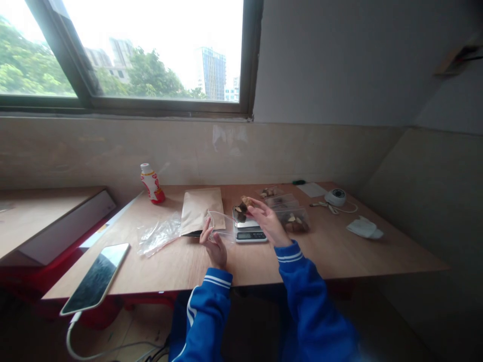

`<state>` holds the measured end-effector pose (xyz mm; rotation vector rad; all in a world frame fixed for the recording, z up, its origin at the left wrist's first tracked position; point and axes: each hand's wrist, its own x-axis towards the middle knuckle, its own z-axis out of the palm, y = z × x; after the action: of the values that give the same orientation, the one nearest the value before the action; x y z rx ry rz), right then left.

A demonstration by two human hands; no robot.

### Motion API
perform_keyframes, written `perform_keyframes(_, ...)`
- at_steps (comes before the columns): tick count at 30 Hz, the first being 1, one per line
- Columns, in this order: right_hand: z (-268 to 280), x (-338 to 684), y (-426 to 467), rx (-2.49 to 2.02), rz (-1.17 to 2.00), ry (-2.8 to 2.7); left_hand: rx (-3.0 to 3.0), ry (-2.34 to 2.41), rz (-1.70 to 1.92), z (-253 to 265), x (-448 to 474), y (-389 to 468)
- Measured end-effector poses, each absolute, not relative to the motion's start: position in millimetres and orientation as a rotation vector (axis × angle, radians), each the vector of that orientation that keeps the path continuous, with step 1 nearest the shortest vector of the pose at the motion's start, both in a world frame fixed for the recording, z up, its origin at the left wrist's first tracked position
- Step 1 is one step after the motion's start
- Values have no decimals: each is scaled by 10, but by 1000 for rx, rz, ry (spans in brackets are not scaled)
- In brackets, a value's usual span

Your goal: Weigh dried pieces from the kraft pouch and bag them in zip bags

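My left hand (214,246) is closed on the edge of a clear plastic bag (228,232), its mouth turned toward the scale. My right hand (268,220) pinches a brown dried piece (247,201), mushroom-like in look, above the kitchen scale (252,240). Darker pieces with pale cut faces (240,213) show just beneath it; whether they rest on the scale or are also held, I cannot tell. Right of the scale lie clear bags (296,221) with similar brown and pale pieces inside. A brown paper pouch (202,208) lies flat behind my left hand.
Crumpled clear plastic bags (160,235) lie at left, near a charging phone (98,276) at the table edge. A red-and-white bottle (152,185) stands at the back left. On the right are a white dome camera (335,197) with its cable and a white tissue (364,228).
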<state>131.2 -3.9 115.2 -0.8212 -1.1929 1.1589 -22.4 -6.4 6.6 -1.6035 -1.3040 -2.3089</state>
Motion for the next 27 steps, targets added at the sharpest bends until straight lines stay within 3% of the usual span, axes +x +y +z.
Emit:
perform_keyframes(3,1280,1128,-107,-801,1348,-1326,-1617,-1294,-2304,75,-218,-65)
perform_keyframes(10,1179,1113,60,-934,1263,-1389,-1631,-1288,-2335,60,-213,-48)
perform_keyframes(15,905,1402,425,-1141,878,-1310,-1606,-1281,-2396,50,-219,-25)
perform_keyframes(19,606,1551,647,-1323,486,-1610,-1611,-1248,-2384,68,-213,-31)
perform_keyframes(27,364,1577,724,-1342,350,-1960,-1624,-1220,-2384,71,-220,-34)
